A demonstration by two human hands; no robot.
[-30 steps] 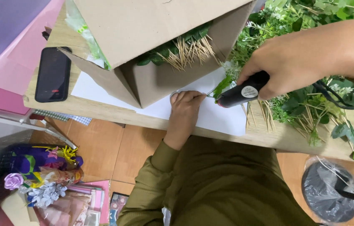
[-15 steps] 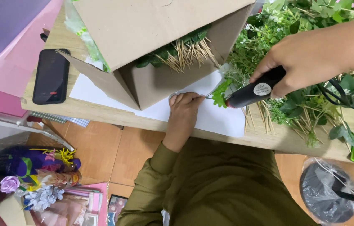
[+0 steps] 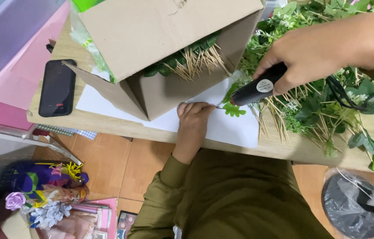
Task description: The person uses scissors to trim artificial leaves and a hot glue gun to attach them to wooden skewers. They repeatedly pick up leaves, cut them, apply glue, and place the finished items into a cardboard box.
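A wooden tabletop (image 3: 107, 126) carries a tipped cardboard box (image 3: 164, 48) spilling green sprigs on wooden sticks. Beneath the box lies white paper (image 3: 233, 128). Right of the box, the right hand (image 3: 310, 53) is wrapped around a black glue gun (image 3: 257, 90). Just below the box, the left hand (image 3: 194, 116) pinches a thin stick, beside a small green leaf (image 3: 233, 109).

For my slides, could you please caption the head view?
Right hand aims black glue gun at green leaf beside left hand.
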